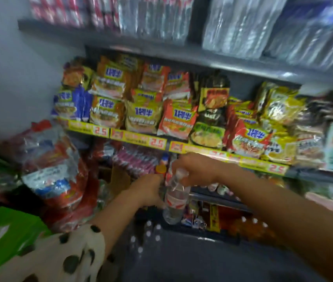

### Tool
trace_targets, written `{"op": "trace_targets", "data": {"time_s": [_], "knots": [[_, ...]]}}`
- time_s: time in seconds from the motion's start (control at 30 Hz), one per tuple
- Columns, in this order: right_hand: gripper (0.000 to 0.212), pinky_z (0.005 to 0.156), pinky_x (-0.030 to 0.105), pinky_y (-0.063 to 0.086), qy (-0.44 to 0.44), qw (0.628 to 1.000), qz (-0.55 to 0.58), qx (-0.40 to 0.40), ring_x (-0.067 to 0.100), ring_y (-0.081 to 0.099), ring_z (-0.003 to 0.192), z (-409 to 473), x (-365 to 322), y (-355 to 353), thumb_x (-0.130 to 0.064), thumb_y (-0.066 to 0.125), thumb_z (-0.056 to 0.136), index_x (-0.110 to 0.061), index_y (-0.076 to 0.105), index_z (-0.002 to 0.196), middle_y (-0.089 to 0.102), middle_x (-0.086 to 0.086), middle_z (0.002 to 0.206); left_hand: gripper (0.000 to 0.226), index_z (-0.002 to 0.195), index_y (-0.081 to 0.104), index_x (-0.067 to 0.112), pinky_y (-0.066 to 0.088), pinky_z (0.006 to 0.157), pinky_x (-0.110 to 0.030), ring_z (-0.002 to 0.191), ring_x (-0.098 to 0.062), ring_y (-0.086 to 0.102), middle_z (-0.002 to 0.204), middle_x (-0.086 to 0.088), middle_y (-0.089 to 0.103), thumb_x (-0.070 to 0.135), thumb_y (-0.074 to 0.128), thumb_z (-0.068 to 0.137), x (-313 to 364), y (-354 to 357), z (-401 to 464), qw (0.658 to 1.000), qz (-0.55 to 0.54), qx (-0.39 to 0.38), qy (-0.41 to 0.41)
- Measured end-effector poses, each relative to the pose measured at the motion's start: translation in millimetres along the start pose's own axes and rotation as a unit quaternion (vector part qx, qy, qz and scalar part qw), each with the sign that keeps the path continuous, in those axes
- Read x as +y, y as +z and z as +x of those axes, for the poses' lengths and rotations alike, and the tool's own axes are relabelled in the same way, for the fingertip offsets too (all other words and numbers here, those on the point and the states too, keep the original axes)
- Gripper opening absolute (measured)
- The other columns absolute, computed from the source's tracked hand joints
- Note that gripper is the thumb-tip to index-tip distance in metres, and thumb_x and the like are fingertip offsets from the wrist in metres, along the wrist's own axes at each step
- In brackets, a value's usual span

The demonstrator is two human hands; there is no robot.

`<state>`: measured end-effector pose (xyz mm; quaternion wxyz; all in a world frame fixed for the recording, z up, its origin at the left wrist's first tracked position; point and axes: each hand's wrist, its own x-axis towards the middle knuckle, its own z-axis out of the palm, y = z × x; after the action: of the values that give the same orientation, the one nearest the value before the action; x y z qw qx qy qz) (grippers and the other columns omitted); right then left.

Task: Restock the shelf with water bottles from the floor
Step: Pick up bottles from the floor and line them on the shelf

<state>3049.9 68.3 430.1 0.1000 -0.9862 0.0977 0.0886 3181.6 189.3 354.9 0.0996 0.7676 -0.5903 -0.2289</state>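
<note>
A clear water bottle (174, 198) with a red and white label hangs upright below the noodle shelf; my right hand (194, 169) grips it by the neck from above. My left hand (148, 190) reaches beside it on the left, fingers curled around something with an orange cap (161, 168), though the blur hides exactly what. White caps of several water bottles (147, 234) show on the low shelf below the hands.
The shelf edge (202, 150) with yellow price tags carries instant noodle packs (143, 117). A shrink-wrapped pack of bottles (51, 165) leans at the left, a green box (5, 237) stands lower left. Wrapped goods (236, 25) fill the top shelf.
</note>
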Motion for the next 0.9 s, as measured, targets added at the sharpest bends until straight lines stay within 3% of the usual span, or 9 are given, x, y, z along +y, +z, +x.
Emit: {"op": "trace_targets", "data": {"time_s": [0.1,0.27,0.33,0.43,0.53,0.63,0.8,0.9], "knots": [[0.023,0.073,0.032,0.045,-0.007,1.000,0.003,0.021,0.017,0.055,0.086,-19.7,-13.3,-57.4,-0.018,0.069,0.080,-0.016,0.065,0.103,0.063,0.001,0.099,0.064,0.118,0.057,0.022,0.051,0.091,-0.036,0.108,-0.018,0.061,0.118,0.002,0.064,0.032,0.086,0.062,26.9,-34.2,-9.2,0.999,-0.035,-0.002,0.027],[0.023,0.063,0.025,0.038,-0.022,0.997,-0.008,0.077,0.009,0.053,0.076,-43.3,-31.8,-125.2,-0.019,0.069,0.080,-0.015,0.066,0.103,0.061,-0.008,0.088,0.063,0.119,0.060,0.020,0.050,0.090,-0.029,0.106,-0.010,0.062,0.113,0.009,0.066,0.019,0.089,0.064,52.4,-71.5,-24.7,0.979,-0.187,0.031,0.076],[0.018,0.059,0.019,0.037,-0.030,0.996,0.012,0.088,0.000,0.051,0.067,-47.4,-37.8,-144.0,-0.014,0.069,0.080,-0.020,0.067,0.097,0.056,-0.018,0.078,0.058,0.116,0.060,0.022,0.050,0.088,-0.026,0.102,-0.007,0.063,0.111,0.009,0.068,0.019,0.088,0.065,57.8,-86.3,-31.7,0.973,-0.209,0.038,0.088],[0.022,0.058,0.017,0.040,-0.043,0.993,0.040,0.102,-0.005,0.051,0.062,-43.2,-42.7,-164.3,-0.010,0.069,0.078,-0.031,0.061,0.081,0.056,-0.017,0.070,0.057,0.114,0.061,0.024,0.050,0.087,-0.024,0.100,-0.004,0.063,0.107,0.013,0.068,0.023,0.089,0.064,61.2,-110.1,-39.9,0.971,-0.210,0.061,0.101],[0.017,0.065,0.031,0.046,-0.031,0.988,0.066,0.135,0.004,0.054,0.068,-29.0,-43.0,-186.8,-0.012,0.071,0.078,-0.019,0.065,0.093,0.061,-0.010,0.078,0.053,0.105,0.062,0.025,0.050,0.077,-0.015,0.090,0.001,0.064,0.098,0.015,0.069,0.020,0.090,0.061,57.4,-141.0,-40.5,0.967,-0.208,0.105,0.102],[0.022,0.065,0.031,0.042,-0.009,0.983,-0.006,0.186,0.009,0.052,0.071,-12.3,-51.1,-217.2,-0.032,0.068,0.085,-0.015,0.061,0.097,0.058,-0.007,0.080,0.039,0.088,0.065,0.023,0.046,0.061,-0.006,0.071,0.007,0.063,0.079,0.018,0.068,0.011,0.089,0.060,46.4,-182.7,-35.8,0.965,-0.200,0.135,0.098],[0.027,0.056,0.029,0.034,0.047,0.959,-0.079,0.267,0.010,0.047,0.068,27.1,-70.5,-262.8,-0.047,0.055,0.090,-0.020,0.049,0.086,0.048,-0.010,0.075,0.040,0.089,0.071,0.021,0.055,0.078,-0.025,0.084,-0.008,0.069,0.088,0.009,0.074,0.024,0.090,0.055,27.0,-256.7,-27.7,0.969,-0.143,0.172,0.107],[0.025,0.057,0.031,0.037,0.052,0.939,-0.088,0.328,0.018,0.052,0.071,56.1,-81.6,-289.8,-0.040,0.054,0.089,-0.018,0.049,0.078,0.054,-0.001,0.077,0.045,0.101,0.071,0.018,0.054,0.078,-0.018,0.087,-0.005,0.068,0.095,0.008,0.074,0.020,0.089,0.061,22.1,-296.3,-26.5,0.965,-0.151,0.170,0.131]]}}
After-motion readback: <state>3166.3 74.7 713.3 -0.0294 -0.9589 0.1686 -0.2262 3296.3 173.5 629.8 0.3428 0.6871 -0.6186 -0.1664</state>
